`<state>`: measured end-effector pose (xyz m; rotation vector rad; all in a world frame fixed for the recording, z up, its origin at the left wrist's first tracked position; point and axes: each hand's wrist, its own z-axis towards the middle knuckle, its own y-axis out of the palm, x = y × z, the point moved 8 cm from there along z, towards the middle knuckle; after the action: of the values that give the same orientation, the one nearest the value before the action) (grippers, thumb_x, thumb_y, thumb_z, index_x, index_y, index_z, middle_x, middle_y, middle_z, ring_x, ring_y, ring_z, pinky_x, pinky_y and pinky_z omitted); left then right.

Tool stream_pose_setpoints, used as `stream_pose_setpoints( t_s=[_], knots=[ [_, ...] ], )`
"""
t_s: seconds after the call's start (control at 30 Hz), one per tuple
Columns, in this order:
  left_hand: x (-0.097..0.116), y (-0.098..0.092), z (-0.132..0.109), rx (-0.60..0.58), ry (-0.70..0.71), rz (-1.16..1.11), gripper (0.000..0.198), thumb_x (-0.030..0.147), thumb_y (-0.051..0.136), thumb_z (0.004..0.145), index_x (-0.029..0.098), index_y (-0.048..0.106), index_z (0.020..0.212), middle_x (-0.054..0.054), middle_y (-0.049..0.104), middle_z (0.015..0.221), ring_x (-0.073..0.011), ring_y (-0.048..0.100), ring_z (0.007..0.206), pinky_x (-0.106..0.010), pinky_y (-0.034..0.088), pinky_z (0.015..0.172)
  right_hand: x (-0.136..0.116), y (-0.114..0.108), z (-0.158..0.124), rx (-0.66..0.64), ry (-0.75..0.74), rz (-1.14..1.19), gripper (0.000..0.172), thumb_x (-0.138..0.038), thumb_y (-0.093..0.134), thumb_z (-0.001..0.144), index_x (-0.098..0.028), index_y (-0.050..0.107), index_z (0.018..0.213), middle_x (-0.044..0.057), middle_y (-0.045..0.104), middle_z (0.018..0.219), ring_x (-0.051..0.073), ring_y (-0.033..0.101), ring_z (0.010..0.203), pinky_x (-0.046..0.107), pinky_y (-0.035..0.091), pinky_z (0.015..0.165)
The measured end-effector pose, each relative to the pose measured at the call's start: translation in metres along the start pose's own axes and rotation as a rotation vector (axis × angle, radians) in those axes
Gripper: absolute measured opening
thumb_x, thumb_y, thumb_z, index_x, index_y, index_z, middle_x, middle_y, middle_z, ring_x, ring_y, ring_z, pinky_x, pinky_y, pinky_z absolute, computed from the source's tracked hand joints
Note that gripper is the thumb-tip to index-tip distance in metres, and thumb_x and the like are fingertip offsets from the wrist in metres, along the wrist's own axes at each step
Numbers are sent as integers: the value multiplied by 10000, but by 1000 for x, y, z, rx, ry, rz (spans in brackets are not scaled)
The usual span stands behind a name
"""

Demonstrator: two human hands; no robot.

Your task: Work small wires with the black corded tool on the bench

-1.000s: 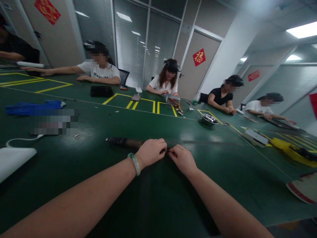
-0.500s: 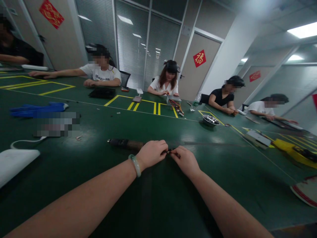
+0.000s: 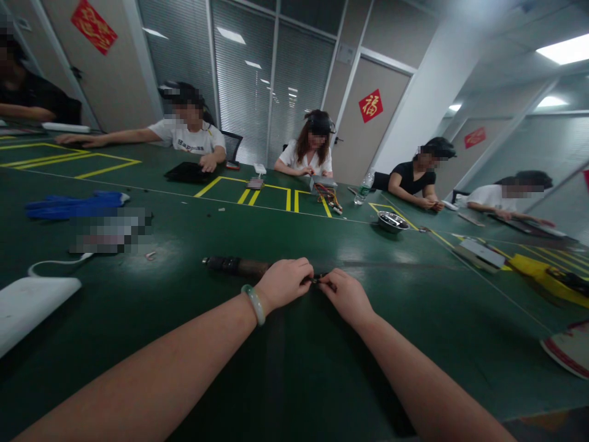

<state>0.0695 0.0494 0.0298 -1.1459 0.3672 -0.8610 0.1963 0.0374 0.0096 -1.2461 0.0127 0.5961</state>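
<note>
A dark, rod-shaped tool (image 3: 232,266) with a brownish middle and a small metal tip at its left end lies crosswise on the green table in front of me. My left hand (image 3: 286,283), with a jade-coloured bangle at the wrist, is closed around the tool's right part and hides much of it. The fingers of my right hand (image 3: 346,296) are pinched together on a small dark piece (image 3: 317,280) at that end. Little of this piece shows between my fingertips, so I cannot tell whether it is joined to the tool.
Blue gloves (image 3: 76,205), a white device (image 3: 34,307) with a cable, and a pixelated item are at left. Beyond my hands stand a metal bowl (image 3: 392,221) and a bottle (image 3: 364,188). Several people sit across the table. A yellow item (image 3: 545,276) lies at right.
My hands keep almost the same hold and place. Across the table, the person in the white printed shirt has moved a hand to the edge of a black flat object.
</note>
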Motion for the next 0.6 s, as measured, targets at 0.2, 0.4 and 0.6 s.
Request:
stream_pose_setpoints(
  t_s=[0.2, 0.4, 0.6],
  knots=[
    [-1, 2, 0, -9, -7, -4, 64, 254, 580, 853, 202, 595, 888, -7, 585, 895, -157, 585, 794, -293, 441, 713, 3, 0, 0, -3, 7, -14, 64, -212, 572, 859, -214, 636, 859, 14, 596, 893, 138, 558, 778, 262, 417, 691],
    [-1, 2, 0, 2, 9, -10, 60, 245, 571, 855, 199, 593, 885, -10, 577, 895, -160, 578, 805, -288, 438, 722, 2, 0, -1, 16, -14, 13, 65, -229, 577, 867, -220, 639, 881, 9, 597, 898, 139, 557, 796, 258, 418, 710],
    [1, 2, 0, -6, 24, 3, 64, 231, 581, 846, 203, 584, 903, -11, 578, 922, -166, 576, 816, -292, 438, 716, -1, 0, 0, 1, -15, -15, 64, -208, 567, 866, -206, 631, 873, 19, 591, 896, 137, 558, 777, 255, 423, 704]
  ],
)
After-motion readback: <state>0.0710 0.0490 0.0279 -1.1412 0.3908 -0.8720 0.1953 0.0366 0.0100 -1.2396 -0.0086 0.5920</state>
